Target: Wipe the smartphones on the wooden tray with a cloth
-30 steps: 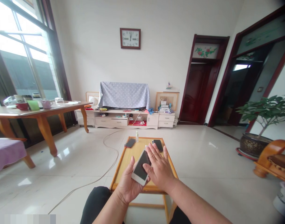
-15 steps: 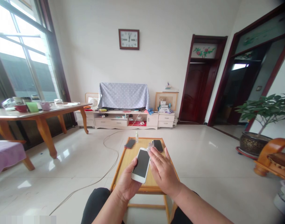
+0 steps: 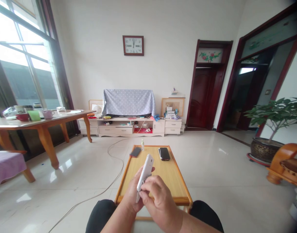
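My left hand (image 3: 133, 191) is wrapped around a white smartphone (image 3: 146, 170), which is turned on edge so that its pale back and side show. Against the lower part of the phone, the bent fingers of my right hand (image 3: 158, 192) press a crumpled greyish tissue (image 3: 146, 178), mostly hidden by the fingers. Both hands are above a small wooden table (image 3: 168, 176) in front of my knees. On its far end stand a small clear spray bottle (image 3: 142, 145) and dark phones (image 3: 164, 153) lying at the right. A dark flat object (image 3: 135, 152), partly pixelated, lies at the left.
A cable (image 3: 99, 189) runs over the tiled floor to the left. Further left is a dining table (image 3: 65, 115) with cups. A low TV cabinet (image 3: 159, 127) stands by the far wall, and a potted plant (image 3: 265, 149) and wooden armchair (image 3: 284, 163) are at the right.
The phone has turned from screen up to on edge, its back now showing. My right hand has moved from beside its top corner down to its lower back. The view has tilted slightly upward.
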Action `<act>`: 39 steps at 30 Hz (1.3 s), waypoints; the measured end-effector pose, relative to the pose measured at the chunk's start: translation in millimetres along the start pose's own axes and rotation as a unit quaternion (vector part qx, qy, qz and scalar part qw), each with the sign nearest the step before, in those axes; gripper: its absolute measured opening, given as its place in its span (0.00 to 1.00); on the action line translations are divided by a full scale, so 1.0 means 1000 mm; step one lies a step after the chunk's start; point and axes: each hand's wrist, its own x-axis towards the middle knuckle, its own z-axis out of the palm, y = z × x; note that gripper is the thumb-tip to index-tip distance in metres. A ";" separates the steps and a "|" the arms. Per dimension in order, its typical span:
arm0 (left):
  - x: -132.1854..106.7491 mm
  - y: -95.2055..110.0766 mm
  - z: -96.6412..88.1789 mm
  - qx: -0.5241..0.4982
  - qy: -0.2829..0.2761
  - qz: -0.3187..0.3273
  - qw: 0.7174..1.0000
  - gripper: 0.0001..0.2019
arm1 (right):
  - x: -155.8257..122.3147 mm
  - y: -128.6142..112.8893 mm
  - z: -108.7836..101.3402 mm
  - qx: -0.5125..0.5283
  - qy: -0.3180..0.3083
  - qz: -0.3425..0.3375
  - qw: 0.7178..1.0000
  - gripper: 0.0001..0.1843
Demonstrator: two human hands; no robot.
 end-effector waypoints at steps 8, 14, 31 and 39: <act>-0.008 -0.002 0.006 -0.039 -0.043 -0.016 0.998 0.19 | 0.052 0.015 -0.014 0.020 0.100 0.072 0.992 0.03; -0.006 -0.002 -0.001 -0.103 -0.053 -0.046 0.992 0.18 | 0.055 0.023 -0.012 -0.049 0.105 0.027 0.993 0.08; -0.005 -0.001 -0.008 -0.117 -0.046 -0.077 0.989 0.17 | 0.073 0.029 -0.012 -0.074 0.119 0.008 0.990 0.10; -0.006 0.011 -0.020 -0.163 -0.106 -0.113 0.974 0.22 | 0.013 0.001 0.017 -0.081 -0.037 -0.089 0.992 0.14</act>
